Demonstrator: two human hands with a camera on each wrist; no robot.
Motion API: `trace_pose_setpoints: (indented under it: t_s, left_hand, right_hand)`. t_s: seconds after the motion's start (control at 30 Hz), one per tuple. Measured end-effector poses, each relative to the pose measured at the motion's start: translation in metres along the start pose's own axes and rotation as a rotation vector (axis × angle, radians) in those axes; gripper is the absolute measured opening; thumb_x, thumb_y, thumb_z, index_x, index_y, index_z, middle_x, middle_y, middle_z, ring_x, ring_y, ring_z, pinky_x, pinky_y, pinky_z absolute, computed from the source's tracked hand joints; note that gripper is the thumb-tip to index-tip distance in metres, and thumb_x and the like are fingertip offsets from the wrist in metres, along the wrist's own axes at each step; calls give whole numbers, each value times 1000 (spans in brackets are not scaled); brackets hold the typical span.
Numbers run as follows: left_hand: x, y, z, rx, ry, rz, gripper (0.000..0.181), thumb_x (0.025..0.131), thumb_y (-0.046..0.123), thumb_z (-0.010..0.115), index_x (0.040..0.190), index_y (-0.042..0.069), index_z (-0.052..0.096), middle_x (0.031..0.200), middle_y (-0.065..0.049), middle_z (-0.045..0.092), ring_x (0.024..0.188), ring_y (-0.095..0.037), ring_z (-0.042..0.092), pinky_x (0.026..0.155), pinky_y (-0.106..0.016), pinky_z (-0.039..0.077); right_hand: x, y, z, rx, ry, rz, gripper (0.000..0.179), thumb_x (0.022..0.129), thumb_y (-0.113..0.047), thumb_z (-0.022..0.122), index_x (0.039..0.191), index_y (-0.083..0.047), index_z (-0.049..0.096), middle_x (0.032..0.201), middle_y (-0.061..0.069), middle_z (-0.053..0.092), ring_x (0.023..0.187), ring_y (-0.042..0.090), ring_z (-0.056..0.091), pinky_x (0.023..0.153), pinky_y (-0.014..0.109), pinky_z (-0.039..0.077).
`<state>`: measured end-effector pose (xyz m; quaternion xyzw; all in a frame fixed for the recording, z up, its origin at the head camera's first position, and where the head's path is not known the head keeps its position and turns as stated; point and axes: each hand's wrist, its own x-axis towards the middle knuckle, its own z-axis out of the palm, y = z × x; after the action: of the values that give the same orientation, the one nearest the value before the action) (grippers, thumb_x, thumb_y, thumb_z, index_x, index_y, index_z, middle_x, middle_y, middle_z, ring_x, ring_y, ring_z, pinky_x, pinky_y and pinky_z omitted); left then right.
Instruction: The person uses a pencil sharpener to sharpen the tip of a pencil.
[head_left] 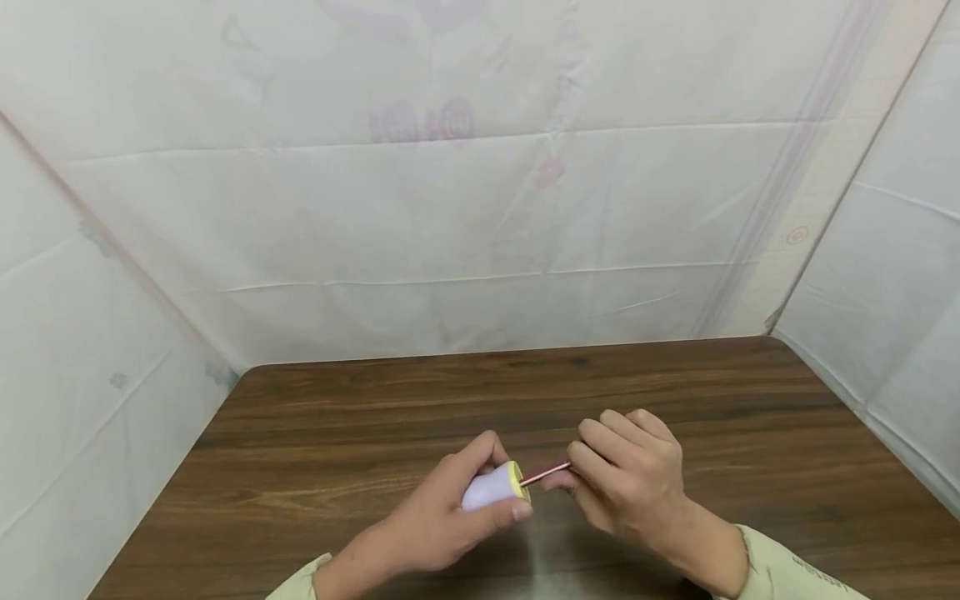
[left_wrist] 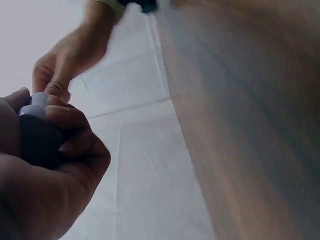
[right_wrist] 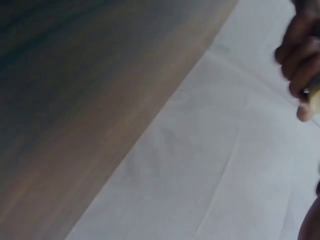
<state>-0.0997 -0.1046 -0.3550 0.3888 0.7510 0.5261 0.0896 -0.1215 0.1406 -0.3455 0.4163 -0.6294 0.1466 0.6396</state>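
My left hand (head_left: 435, 521) grips a lilac, waisted cylinder with a yellow rim, which looks like a pencil sharpener (head_left: 483, 490). Its yellow end faces right. Out of that end comes a thin dark red pencil (head_left: 546, 472) with a light stripe. My right hand (head_left: 632, 475) holds the pencil's other end in curled fingers, which hide that end. In the left wrist view, the lilac end of the sharpener (left_wrist: 36, 106) shows between the left fingers, right by the right hand (left_wrist: 70, 57). The right wrist view catches the sharpener's yellow rim (right_wrist: 314, 95) at its edge.
Both hands are over the near part of a dark brown wood-grain table (head_left: 337, 417). Pale printed cloth (head_left: 450, 208) hangs behind it, with more cloth at the left and right sides. Light sleeves (head_left: 787, 567) cover the forearms.
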Motion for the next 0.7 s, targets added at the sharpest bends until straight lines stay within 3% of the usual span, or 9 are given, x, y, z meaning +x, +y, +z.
trace_pose_setpoints:
  t_s: [0.1,0.2,0.33,0.4,0.43,0.5,0.57,0.63,0.7]
  left_hand:
    - [0,-2,-1,231,42,70,29,102,32,74,111,18,50,83,10,63,63,2,56,50,-21,50]
    - [0,-4,-1,543,49,132,38,100,44,75,111,18,50,85,12,58,68,2,55,57,-15,48]
    - [1,-11,0,974,22,319,46,95,51,78,106,14,53,90,11,57,78,-4,55,73,-19,51]
    - [1,-13,1,1094,13,391,47,93,52,80,104,14,54,92,10,57,82,-7,56,80,-23,53]
    - [2,-14,1,1114,6,407,47,92,52,81,102,15,54,92,10,57,82,-7,56,81,-24,53]
    - [2,-13,1,1104,6,396,46,93,51,80,101,15,53,90,11,56,81,-7,55,81,-24,52]
    - [2,-10,-2,1018,24,318,45,94,52,79,103,16,53,88,12,55,78,-5,53,75,-21,51]
    - [2,-5,-5,845,39,196,44,97,51,76,107,17,51,86,13,55,73,-2,53,66,-19,49]
    - [2,0,-8,616,56,65,41,98,50,75,110,19,50,85,13,57,69,-1,54,59,-19,48]
  right_hand:
    - [-4,-7,-11,48,-202,147,59,108,-53,54,61,-20,42,61,-10,30,54,2,19,52,18,13]
    - [-9,-14,-22,135,-541,385,59,105,-59,56,59,-27,39,57,-19,23,53,-7,14,47,13,11]
    - [-13,-13,-29,484,-1038,814,62,104,-57,60,55,-29,35,51,-23,21,47,-8,14,41,15,13]
    - [-14,-9,-30,650,-1182,985,63,106,-54,59,55,-26,36,49,-20,24,45,-4,16,41,18,14]
    - [-14,-7,-30,700,-1223,1028,63,107,-53,58,54,-24,37,48,-19,26,45,-3,17,42,19,14]
    - [-16,-4,-29,738,-1226,1017,60,106,-53,60,56,-24,41,49,-19,29,45,-2,20,42,20,17]
    - [-16,-3,-27,680,-1113,913,51,104,-54,63,62,-27,50,54,-21,35,47,-5,26,42,19,22]
    - [-16,-2,-24,560,-909,699,42,104,-54,64,72,-26,60,62,-21,44,53,-5,34,46,19,29]
    - [-14,-1,-18,379,-631,443,34,104,-50,66,84,-22,68,71,-15,53,60,0,45,53,22,38]
